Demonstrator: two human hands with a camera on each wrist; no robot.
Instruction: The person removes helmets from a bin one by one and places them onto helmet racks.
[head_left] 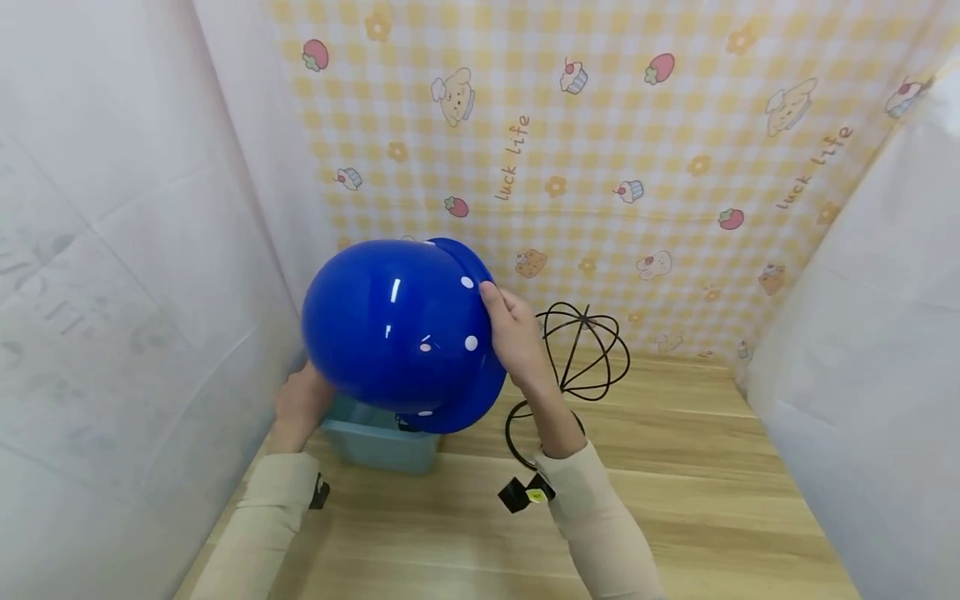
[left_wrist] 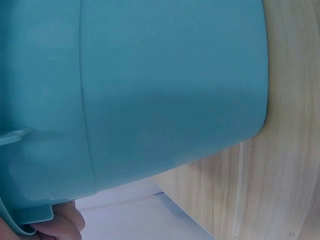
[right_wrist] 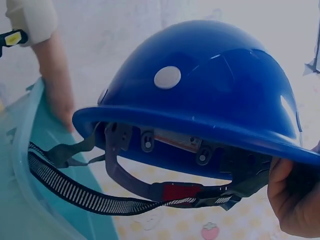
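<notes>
A blue hard hat [head_left: 397, 325] with white dots hangs over the teal plastic bin [head_left: 382, 450], partly hiding it in the head view. My right hand [head_left: 519, 337] grips its brim, thumb on top. In the right wrist view the hat's inner headband and a black-and-white woven chin strap [right_wrist: 90, 195] show, the strap dangling over the bin's rim. My left hand [head_left: 302, 402] holds the bin's rim at the left; in the left wrist view its curled fingers [left_wrist: 65, 220] show under the rim's edge. The bin rests on the table.
A black wire stand [head_left: 586, 319] with a domed cage top and a ring base stands behind my right forearm on the wooden table [head_left: 712, 475]. A yellow checked curtain [head_left: 600, 150] hangs at the back, with white sheets on the left [head_left: 135, 292] and right.
</notes>
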